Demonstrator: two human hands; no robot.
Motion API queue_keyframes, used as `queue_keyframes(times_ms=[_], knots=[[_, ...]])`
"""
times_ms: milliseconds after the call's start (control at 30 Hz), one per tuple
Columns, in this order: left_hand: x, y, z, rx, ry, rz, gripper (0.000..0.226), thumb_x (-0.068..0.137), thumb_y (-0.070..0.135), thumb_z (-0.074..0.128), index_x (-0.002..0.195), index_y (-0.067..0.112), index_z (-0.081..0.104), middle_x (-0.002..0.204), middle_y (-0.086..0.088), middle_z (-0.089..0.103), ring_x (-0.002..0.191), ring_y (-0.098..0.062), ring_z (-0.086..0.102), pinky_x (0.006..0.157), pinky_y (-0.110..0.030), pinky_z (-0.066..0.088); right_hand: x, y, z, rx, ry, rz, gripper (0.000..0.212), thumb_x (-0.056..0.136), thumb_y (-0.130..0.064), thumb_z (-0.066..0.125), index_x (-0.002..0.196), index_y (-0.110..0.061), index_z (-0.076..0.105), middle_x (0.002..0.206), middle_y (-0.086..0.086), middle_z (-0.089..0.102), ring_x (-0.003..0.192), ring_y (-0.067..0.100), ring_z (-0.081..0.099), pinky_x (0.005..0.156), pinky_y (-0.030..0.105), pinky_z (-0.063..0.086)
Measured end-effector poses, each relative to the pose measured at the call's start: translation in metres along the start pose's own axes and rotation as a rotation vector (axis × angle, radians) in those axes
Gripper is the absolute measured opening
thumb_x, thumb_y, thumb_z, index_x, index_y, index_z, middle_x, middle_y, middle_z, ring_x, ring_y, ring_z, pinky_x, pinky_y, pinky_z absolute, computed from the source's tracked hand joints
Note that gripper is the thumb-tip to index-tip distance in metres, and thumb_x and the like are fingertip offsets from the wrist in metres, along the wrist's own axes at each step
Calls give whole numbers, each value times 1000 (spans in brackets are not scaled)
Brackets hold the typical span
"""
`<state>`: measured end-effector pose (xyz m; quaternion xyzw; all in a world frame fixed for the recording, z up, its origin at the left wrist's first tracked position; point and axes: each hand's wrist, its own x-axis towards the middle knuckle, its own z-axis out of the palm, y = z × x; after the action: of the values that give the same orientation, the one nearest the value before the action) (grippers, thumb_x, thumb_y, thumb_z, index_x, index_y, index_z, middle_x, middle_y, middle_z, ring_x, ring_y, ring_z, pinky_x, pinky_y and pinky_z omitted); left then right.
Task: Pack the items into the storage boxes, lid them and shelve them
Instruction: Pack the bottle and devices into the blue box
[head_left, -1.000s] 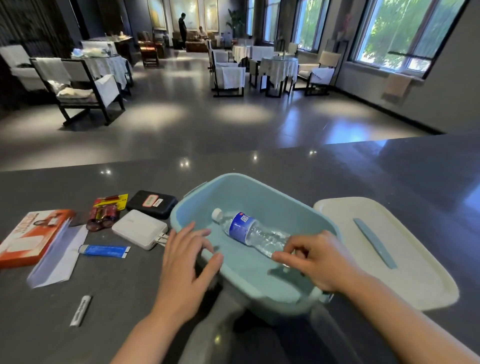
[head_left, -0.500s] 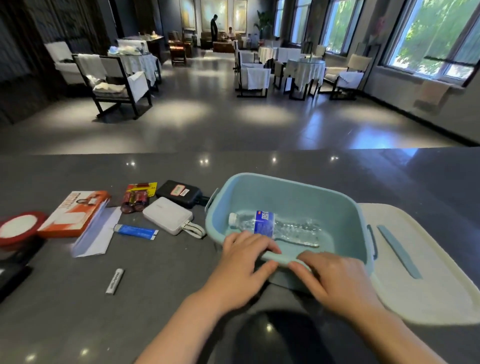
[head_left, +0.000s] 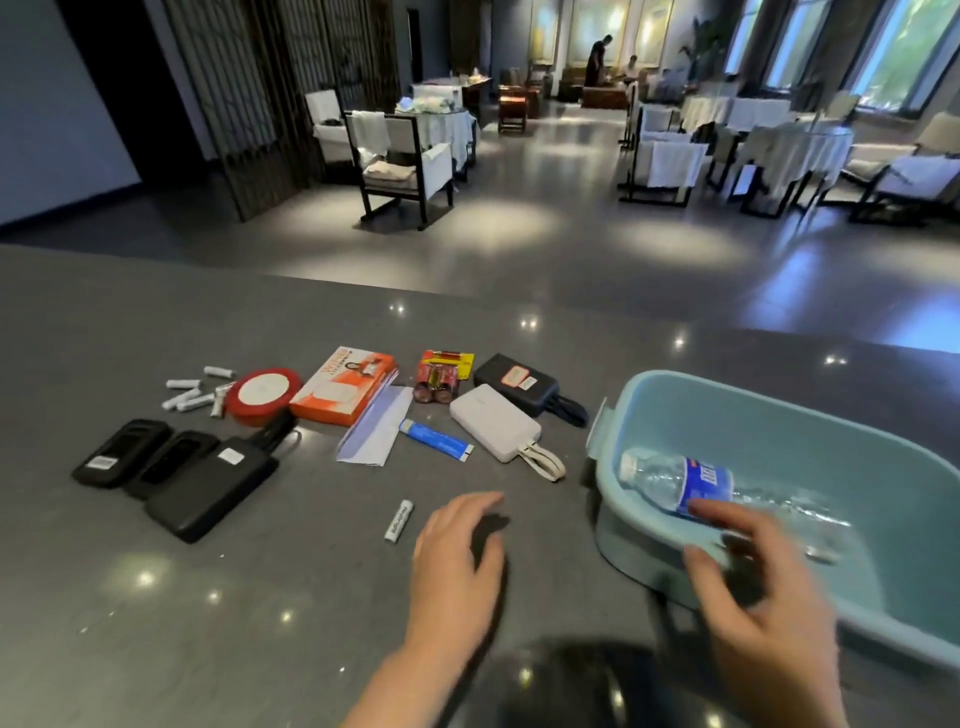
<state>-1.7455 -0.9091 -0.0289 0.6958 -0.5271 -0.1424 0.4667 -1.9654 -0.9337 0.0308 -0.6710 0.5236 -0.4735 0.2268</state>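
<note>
Both hands hold nothing. Left hand (head_left: 457, 545) hovers loose over the gray counter (head_left: 260, 597). Right hand (head_left: 753, 597) spreads over the blue box (head_left: 779, 431) rim. Inside the box lies a water bottle (head_left: 685, 480). Small things wait to its left.

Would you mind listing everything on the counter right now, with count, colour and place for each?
storage box: one, light blue, right, open
water bottle: one, clear, blue label, lying in the box
white power bank: one, left of the box
black power bank: one, behind the white one
tube: one, blue, centre
battery pack: one, red and yellow, centre back
orange box: one, centre left
white paper: one, folded, beside the orange box
round case: one, red and white, left
loose batteries: several, white, far left
single battery: one, white, near front
black devices: three, left front
left hand: over the counter, empty
right hand: at the box's near rim
</note>
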Motion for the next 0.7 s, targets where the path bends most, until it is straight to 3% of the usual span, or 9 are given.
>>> queue_keyframes(times_ms=[67,167,300,433,500,600,700], knots=[[0,-29,-22,140,63,-124,40,76,9,66,110,31,64,112,14,60,112,-12,53,97,-29,36,-6,-14,36,-7,-53,-126,36,75,-3,67,96,-32,63,104,-22,60,100,-4,56,87,4,37],[6,-55,-47,307,95,-216,38,72,18,74,106,34,66,105,13,59,104,-17,54,81,-29,30,-7,-23,85,-15,-227,-243,40,65,-9,66,98,-31,64,104,-24,58,102,-6,53,92,4,32],[19,-72,-56,425,35,-214,34,71,41,74,103,41,62,96,17,58,97,-11,53,73,-28,21,12,-27,132,25,-418,-195,34,71,-22,58,96,-44,56,106,-24,55,103,-7,51,91,14,38],[33,-84,-53,432,-13,-210,23,73,40,73,94,39,63,82,17,56,89,-9,55,70,-28,23,40,-21,162,-33,-477,-63,39,81,-15,62,104,-44,52,108,-17,54,104,-13,46,97,22,39],[42,-87,-52,423,-25,-196,14,76,38,72,87,35,65,77,16,54,85,-11,55,70,-28,23,55,-18,173,-107,-462,-37,40,82,-15,64,112,-38,53,114,-15,54,104,-9,46,100,24,39],[57,-89,-49,406,-49,-198,7,82,37,66,85,32,64,81,15,57,88,-11,56,73,-28,26,86,-14,192,-309,-410,-28,49,84,-25,64,129,-30,47,130,-10,47,123,6,37,105,26,29],[70,-87,-45,330,-34,-184,5,82,36,66,83,31,64,82,14,59,85,-10,55,72,-29,29,116,-10,213,-463,-414,41,58,87,-36,61,138,-23,40,139,-2,44,130,17,35,107,33,29]])
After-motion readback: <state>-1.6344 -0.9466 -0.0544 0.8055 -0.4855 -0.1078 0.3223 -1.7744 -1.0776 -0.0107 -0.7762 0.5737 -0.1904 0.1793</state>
